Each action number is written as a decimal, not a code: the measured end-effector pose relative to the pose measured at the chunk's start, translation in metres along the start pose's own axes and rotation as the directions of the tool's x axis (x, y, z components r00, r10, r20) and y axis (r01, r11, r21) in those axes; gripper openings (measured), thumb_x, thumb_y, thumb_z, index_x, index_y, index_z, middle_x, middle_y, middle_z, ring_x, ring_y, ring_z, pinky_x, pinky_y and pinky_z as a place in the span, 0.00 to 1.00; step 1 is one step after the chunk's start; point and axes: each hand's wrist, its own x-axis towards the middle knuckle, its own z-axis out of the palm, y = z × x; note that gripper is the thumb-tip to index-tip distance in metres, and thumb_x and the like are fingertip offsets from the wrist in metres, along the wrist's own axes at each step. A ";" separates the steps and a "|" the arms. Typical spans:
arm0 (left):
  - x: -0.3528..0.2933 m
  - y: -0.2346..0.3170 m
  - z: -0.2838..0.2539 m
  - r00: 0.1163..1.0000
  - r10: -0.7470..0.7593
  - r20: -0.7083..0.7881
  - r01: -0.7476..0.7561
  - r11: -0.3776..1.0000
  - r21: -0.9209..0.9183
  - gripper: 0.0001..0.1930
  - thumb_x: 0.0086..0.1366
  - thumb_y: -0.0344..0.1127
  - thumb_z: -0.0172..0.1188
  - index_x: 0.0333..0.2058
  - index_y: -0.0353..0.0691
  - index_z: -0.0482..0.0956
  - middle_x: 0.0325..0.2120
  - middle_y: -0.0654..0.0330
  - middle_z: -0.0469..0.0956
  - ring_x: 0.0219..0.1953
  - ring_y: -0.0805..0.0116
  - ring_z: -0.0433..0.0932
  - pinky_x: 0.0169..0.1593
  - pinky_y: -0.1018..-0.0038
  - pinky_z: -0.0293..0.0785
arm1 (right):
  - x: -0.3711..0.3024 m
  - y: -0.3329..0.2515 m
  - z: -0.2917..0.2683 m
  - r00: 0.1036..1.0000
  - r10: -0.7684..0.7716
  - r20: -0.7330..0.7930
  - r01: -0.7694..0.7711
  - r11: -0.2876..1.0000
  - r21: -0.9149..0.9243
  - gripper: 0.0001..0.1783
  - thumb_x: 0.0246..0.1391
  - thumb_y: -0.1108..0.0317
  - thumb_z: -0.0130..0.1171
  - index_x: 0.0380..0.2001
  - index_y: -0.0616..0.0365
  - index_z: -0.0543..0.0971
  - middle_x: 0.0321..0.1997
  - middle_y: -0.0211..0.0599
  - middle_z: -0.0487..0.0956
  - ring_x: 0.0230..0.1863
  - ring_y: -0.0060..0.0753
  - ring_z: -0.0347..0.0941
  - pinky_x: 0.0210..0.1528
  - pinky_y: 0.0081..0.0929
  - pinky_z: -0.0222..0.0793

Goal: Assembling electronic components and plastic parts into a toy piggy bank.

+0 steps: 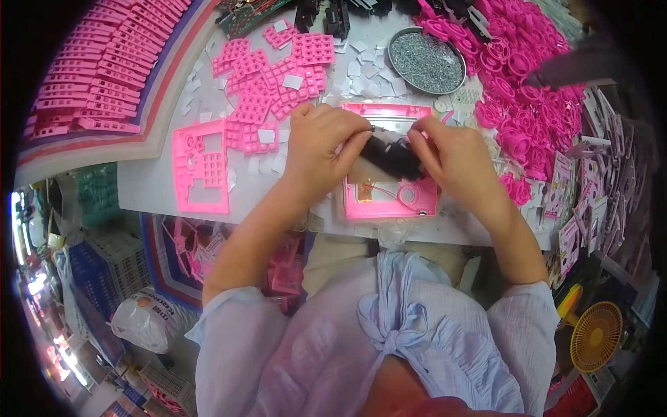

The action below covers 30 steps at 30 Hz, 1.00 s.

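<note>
A black mechanical part (pixel 392 157), slightly blurred, is held tilted above an open pink plastic casing (pixel 360 210). My left hand (pixel 321 142) pinches its upper left end between thumb and fingers. On the other side, my right hand (pixel 455 156) has its fingertips closed at the part's right end. The exact grip of the fingertips is partly hidden. Inside the casing, thin red wires (pixel 389 193) and a round ring-shaped opening show near its front edge. A pink frame with square openings (pixel 201 167) lies flat to the left.
Pink keypad pieces (pixel 251 104) and small white squares (pixel 361 68) are scattered behind my left hand. A round tray of small metal screws (pixel 426 62) stands at the back. Pink ring-shaped parts (pixel 517 104) heap up on the right. Stacked pink frames (pixel 97 69) fill the far left.
</note>
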 end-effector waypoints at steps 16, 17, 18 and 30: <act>0.010 -0.004 -0.003 0.985 0.107 0.133 -0.110 0.994 0.018 0.06 0.58 0.30 0.65 0.35 0.45 0.81 0.30 0.63 0.80 0.35 0.64 0.77 0.46 0.66 0.61 | -0.013 -0.001 0.006 0.977 -0.209 -0.045 0.205 0.975 -0.082 0.39 0.43 0.65 0.69 0.61 0.58 0.69 0.54 0.46 0.74 0.54 0.52 0.66 0.57 0.43 0.66; 0.013 -0.006 -0.005 0.979 0.108 0.171 -0.112 0.994 0.012 0.06 0.58 0.31 0.65 0.35 0.45 0.81 0.30 0.63 0.79 0.35 0.63 0.77 0.46 0.66 0.61 | -0.015 0.004 0.007 0.982 -0.187 0.005 0.187 0.982 -0.015 0.39 0.42 0.67 0.68 0.61 0.58 0.70 0.53 0.45 0.75 0.53 0.49 0.68 0.56 0.41 0.67; 0.018 -0.007 -0.007 0.970 0.125 0.209 -0.128 0.992 0.002 0.06 0.59 0.31 0.65 0.35 0.44 0.81 0.30 0.63 0.79 0.35 0.63 0.77 0.46 0.65 0.62 | -0.015 0.011 0.007 0.984 -0.168 0.056 0.165 0.985 0.051 0.39 0.41 0.70 0.68 0.61 0.58 0.70 0.52 0.44 0.75 0.52 0.47 0.71 0.55 0.38 0.69; 0.042 -0.006 -0.011 0.858 0.233 0.458 -0.233 0.971 -0.056 0.05 0.60 0.33 0.63 0.35 0.43 0.80 0.29 0.62 0.77 0.37 0.62 0.77 0.48 0.63 0.64 | -0.002 0.024 -0.001 0.963 -0.237 0.128 0.215 0.962 0.166 0.32 0.42 0.69 0.66 0.55 0.58 0.73 0.42 0.44 0.77 0.46 0.48 0.74 0.49 0.40 0.72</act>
